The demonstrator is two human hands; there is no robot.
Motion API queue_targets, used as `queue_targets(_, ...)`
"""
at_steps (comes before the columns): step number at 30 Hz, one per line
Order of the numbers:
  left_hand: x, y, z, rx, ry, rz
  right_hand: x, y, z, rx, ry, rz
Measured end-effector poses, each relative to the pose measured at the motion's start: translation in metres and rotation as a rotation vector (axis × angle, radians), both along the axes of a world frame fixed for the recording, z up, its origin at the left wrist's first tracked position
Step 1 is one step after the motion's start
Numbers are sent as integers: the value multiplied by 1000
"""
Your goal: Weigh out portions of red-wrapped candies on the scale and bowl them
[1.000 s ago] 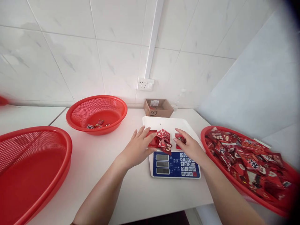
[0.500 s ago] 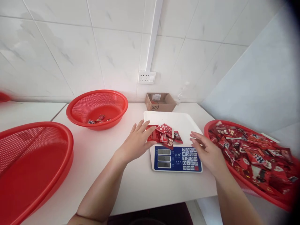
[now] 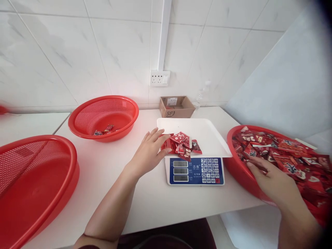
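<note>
A digital scale [image 3: 195, 172] with a blue keypad panel carries a white tray [image 3: 215, 138]. Several small red snack packets [image 3: 181, 145] lie in a loose pile on the tray's left front part. My left hand [image 3: 149, 152] is open beside this pile, fingers spread, its fingertips at the packets' left edge. At the right, a red basket [image 3: 234, 162] is heaped with similar red packets [image 3: 287, 162]. My right hand [image 3: 275, 178] reaches over this basket's near rim, palm down. Its thumb and index finger are apart at the packets; the other fingers are partly hidden.
Two more red mesh baskets stand on the left: a near one [image 3: 74, 166] and a farther one [image 3: 77, 124] with a few packets inside. A cardboard box [image 3: 178, 112] sits behind the scale, near the tiled wall. The white table's front edge runs below the scale.
My right hand has moved right, from beside the scale tray to the packets in the right basket. My left hand stays by the pile. The view has shifted slightly.
</note>
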State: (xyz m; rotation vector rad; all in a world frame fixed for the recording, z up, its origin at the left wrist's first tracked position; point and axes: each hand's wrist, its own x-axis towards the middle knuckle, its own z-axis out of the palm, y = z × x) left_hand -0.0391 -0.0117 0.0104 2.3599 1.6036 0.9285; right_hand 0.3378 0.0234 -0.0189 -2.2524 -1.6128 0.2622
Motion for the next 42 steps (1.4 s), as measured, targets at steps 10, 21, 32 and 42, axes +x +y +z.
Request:
queue_targets(10,11,2,-5,-45,88,-23,-5,-3,-5,6,-86,44)
queue_targets(21,34,-1,-15,0,216,-37,-5,-5,-8,60,-115,50)
queue_targets(32,49,7,-38,111,171,-66,-6,-8,-7,101,-117,109)
queue_targets(42,53,2,-35,213,-45,-110,-10,-9,-1,40,-109,87)
